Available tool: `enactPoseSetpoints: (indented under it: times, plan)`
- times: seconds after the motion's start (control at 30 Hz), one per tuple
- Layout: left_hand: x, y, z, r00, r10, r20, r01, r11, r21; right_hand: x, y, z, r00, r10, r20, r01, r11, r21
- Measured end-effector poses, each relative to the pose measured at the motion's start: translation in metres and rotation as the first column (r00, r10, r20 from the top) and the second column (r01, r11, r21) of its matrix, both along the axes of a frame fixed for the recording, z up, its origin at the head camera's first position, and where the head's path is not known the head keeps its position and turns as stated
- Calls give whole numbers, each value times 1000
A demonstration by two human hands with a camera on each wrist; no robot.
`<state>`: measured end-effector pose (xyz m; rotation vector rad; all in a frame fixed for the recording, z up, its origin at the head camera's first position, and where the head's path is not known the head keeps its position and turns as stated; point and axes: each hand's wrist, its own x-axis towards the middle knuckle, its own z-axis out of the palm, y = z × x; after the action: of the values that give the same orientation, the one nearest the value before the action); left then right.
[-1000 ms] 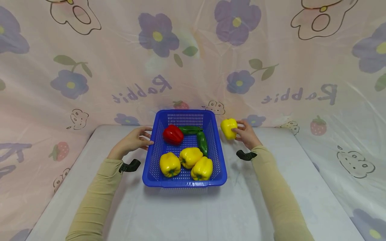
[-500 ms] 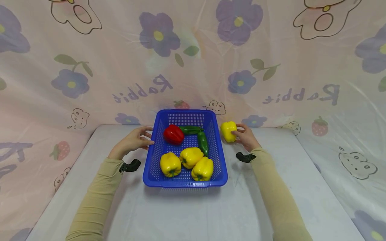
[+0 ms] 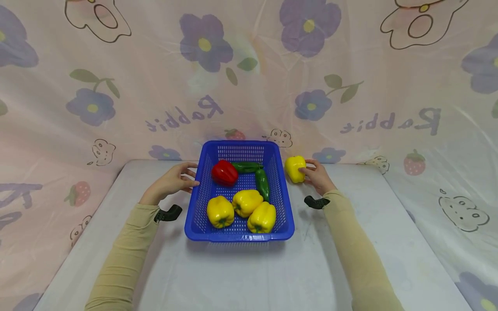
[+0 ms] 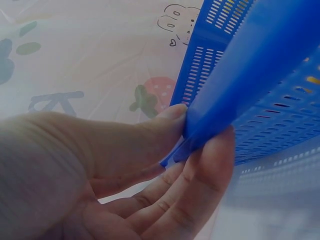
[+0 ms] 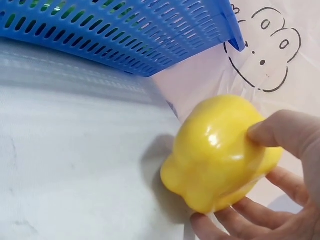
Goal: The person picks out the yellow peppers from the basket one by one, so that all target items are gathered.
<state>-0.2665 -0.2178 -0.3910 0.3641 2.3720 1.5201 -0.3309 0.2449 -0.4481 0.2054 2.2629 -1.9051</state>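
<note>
From my station I see the left hand (image 3: 168,181) pinching the blue basket (image 3: 241,237) by its rim — the right hand (image 3: 319,178) grasps a yellow pepper (image 3: 294,168) just outside.

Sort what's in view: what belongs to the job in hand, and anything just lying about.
Likely part of the job:
yellow pepper, held by the right hand
blue basket, gripped at its rim by the left hand
red pepper, three yellow peppers, two green vegetables, all in the basket

Just surroundings:
white tabletop
patterned cloth
black wrist mounts
</note>
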Motion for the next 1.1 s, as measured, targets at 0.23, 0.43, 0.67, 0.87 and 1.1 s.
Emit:
enactPoseSetpoints:
  times: [0.23, 0.43, 0.67, 0.87, 1.1]
  plan:
    - [-1, 0, -1, 1000, -8, 7, 8, 1000, 6, -3, 3, 0, 1000, 0, 14, 0, 1000, 12]
    - [-1, 0, -1, 1000, -12, -6, 12, 1000, 4, -6, 9, -3, 999, 5, 45, -4, 1000, -14]
    - [-2, -1, -1, 1000, -12, -6, 12, 1000, 7, -6, 11, -3, 998, 11, 55, -10, 1000, -24]
    - [-1, -1, 0, 1000, -22, -3, 22, 1000, 9, -7, 9, -5, 996, -6, 90, 9, 999, -33]
    - [1, -1, 1, 1000, -23, 4, 23, 999, 23, -7, 9, -4, 994, -27, 110, 34, 997, -63]
